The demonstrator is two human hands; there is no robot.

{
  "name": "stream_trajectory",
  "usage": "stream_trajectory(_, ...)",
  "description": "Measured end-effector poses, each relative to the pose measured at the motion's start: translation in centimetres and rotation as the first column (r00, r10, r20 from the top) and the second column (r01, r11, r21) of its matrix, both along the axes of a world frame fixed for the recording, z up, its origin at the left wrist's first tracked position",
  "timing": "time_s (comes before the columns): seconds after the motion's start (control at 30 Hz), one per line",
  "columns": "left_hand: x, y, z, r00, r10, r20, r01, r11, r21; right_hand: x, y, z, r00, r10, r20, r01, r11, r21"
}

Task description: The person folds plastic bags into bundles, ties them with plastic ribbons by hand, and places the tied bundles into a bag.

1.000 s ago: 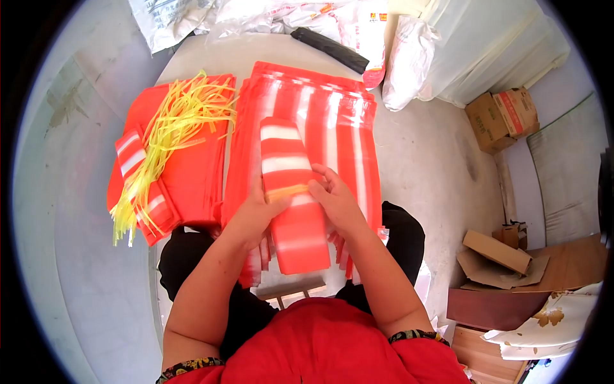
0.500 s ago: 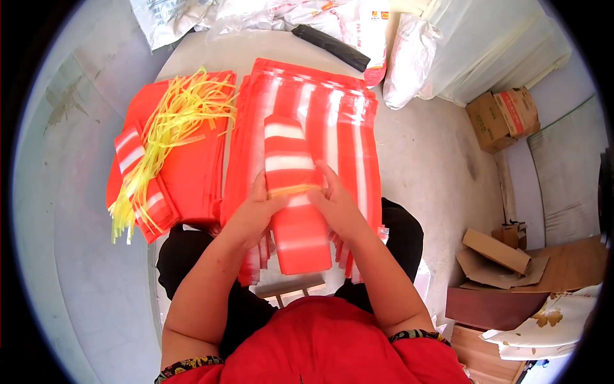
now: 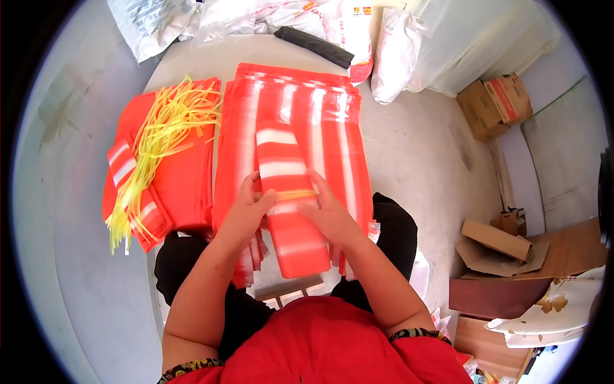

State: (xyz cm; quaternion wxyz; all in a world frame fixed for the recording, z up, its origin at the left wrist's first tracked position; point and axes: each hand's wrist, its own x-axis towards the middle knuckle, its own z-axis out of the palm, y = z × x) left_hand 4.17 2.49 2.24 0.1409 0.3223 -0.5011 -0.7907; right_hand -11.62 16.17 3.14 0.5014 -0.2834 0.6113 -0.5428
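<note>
A folded bundle of red-and-white striped plastic bags [image 3: 295, 240] lies lengthwise before me, with a thin yellow strip [image 3: 295, 194] around its middle. My left hand [image 3: 251, 206] closes on the bundle's left edge, thumb on top near the strip. On the opposite edge my right hand [image 3: 328, 210] also grips the bundle, its thumb on top just below the strip. Under the bundle spreads a large stack of striped plastic bags [image 3: 332, 137], its near end reaching over my lap. The undersides of my fingers are partly hidden.
To the left, loose yellow strips [image 3: 157, 131] lie over a red stack [image 3: 188, 185] and a smaller striped bundle [image 3: 121, 163]. A black roll [image 3: 314, 47] and white sacks [image 3: 395, 57] are at the back. Cardboard boxes [image 3: 495, 105] stand on the right.
The view has shifted a little, so the stacks appear farther left. Both hands still hold the bundle, whose far end leans slightly more to the left.
</note>
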Motion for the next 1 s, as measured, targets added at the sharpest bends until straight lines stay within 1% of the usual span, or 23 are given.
stream_trajectory(0.1, -0.2, -0.3, -0.9, 1.000, -0.016, -0.003, 0.016, 0.999, -0.033, 0.0, 0.2, 0.2, 1.000, -0.012, 0.017, 0.012, 1.000, 0.005)
stream_trajectory(0.17, -0.2, -0.2, -1.2, 0.999, -0.031, -0.031, 0.030, 0.999, -0.025, 0.0, 0.3, 0.1, 0.996, -0.083, 0.022, 0.083, 0.996, 0.012)
stream_trajectory(0.2, -0.2, -0.1, -1.2, 0.999, -0.032, -0.026, 0.031, 0.999, -0.037, 0.0, 0.3, -0.1, 0.992, -0.120, 0.027, 0.120, 0.993, 0.016)
stream_trajectory(0.3, -0.3, 0.3, -0.3, 0.999, -0.038, 0.006, 0.038, 0.996, -0.075, -0.3, 0.0, -1.0, 0.987, -0.144, 0.073, 0.142, 0.989, 0.030)
stream_trajectory(0.37, -0.5, 0.5, 0.6, 0.997, -0.050, 0.054, 0.055, 0.993, -0.102, -0.5, 0.0, -1.3, 0.991, -0.086, 0.104, 0.087, 0.996, 0.001)
stream_trajectory(0.4, -0.6, 0.5, -0.1, 0.999, -0.042, 0.013, 0.043, 0.992, -0.116, -0.6, 0.1, -1.3, 0.992, -0.060, 0.115, 0.062, 0.998, -0.014)
stream_trajectory(0.47, -0.4, 0.3, -2.3, 0.997, -0.031, -0.074, 0.020, 0.990, -0.141, -0.1, 0.4, 0.2, 0.995, -0.059, 0.081, 0.058, 0.998, 0.017)
stream_trajectory(0.5, -0.3, 0.2, -2.1, 0.996, -0.065, -0.060, 0.055, 0.987, -0.151, 0.2, 0.6, 1.1, 0.996, -0.060, 0.063, 0.058, 0.998, 0.033)
stream_trajectory(0.53, -0.2, 0.2, -1.6, 0.994, -0.098, -0.047, 0.089, 0.983, -0.162, 0.4, 0.9, 1.8, 0.994, -0.076, 0.073, 0.078, 0.997, -0.023)
stream_trajectory(0.57, -0.2, 0.2, -1.2, 0.991, -0.132, -0.034, 0.125, 0.977, -0.173, 0.2, 1.3, 1.7, 0.986, -0.094, 0.137, 0.100, 0.994, -0.036)
stream_trajectory(0.6, -0.1, 0.3, -0.9, 0.983, -0.169, -0.068, 0.157, 0.975, -0.159, 0.0, 1.8, 1.5, 0.973, -0.110, 0.202, 0.122, 0.991, -0.047)
stream_trajectory(0.63, -0.1, 0.3, -0.6, 0.986, -0.147, -0.082, 0.132, 0.977, -0.168, -0.2, 2.4, 1.5, 0.956, -0.124, 0.268, 0.144, 0.988, -0.059)
stream_trajectory(0.7, 0.0, 0.1, -0.4, 0.989, -0.097, -0.108, 0.076, 0.980, -0.185, -1.8, 4.3, 2.2, 0.951, -0.174, 0.254, 0.194, 0.979, -0.056)
stream_trajectory(0.73, 0.1, -0.5, -1.8, 0.996, -0.010, -0.093, -0.023, 0.939, -0.342, -2.9, 5.7, 2.3, 0.948, -0.201, 0.247, 0.221, 0.974, -0.057)
stream_trajectory(0.77, 0.2, -1.2, -2.9, 0.996, 0.059, -0.072, -0.090, 0.814, -0.573, -4.1, 7.3, 2.3, 0.944, -0.225, 0.242, 0.246, 0.968, -0.057)
stream_trajectory(0.8, 0.2, -1.8, -3.8, 0.989, 0.131, -0.075, -0.141, 0.627, -0.766, -5.9, 9.1, 1.1, 0.938, -0.255, 0.235, 0.295, 0.943, -0.152)
stream_trajectory(0.83, 0.0, -2.0, -4.2, 0.976, 0.195, -0.099, -0.170, 0.392, -0.904, -7.8, 11.1, 0.1, 0.930, -0.287, 0.230, 0.341, 0.907, -0.245)
stream_trajectory(0.87, 0.0, -1.5, -1.8, 0.975, 0.223, 0.016, -0.043, 0.257, -0.965, -9.0, 13.4, 1.1, 0.917, -0.293, 0.271, 0.368, 0.884, -0.288)
stream_trajectory(0.9, -0.3, -1.6, -2.0, 0.968, 0.241, 0.063, 0.032, 0.133, -0.991, -10.3, 16.0, 2.1, 0.901, -0.301, 0.312, 0.399, 0.857, -0.326)
stream_trajectory(0.97, -0.5, -2.9, -3.0, 0.949, 0.280, 0.144, 0.182, -0.114, -0.977, -13.2, 21.9, 1.3, 0.857, -0.421, 0.296, 0.502, 0.811, -0.300)
stream_trajectory(1.0, -0.5, -3.1, -3.5, 0.889, 0.344, 0.303, 0.357, -0.104, -0.928, -14.4, 25.1, 0.3, 0.836, -0.472, 0.280, 0.537, 0.810, -0.238)
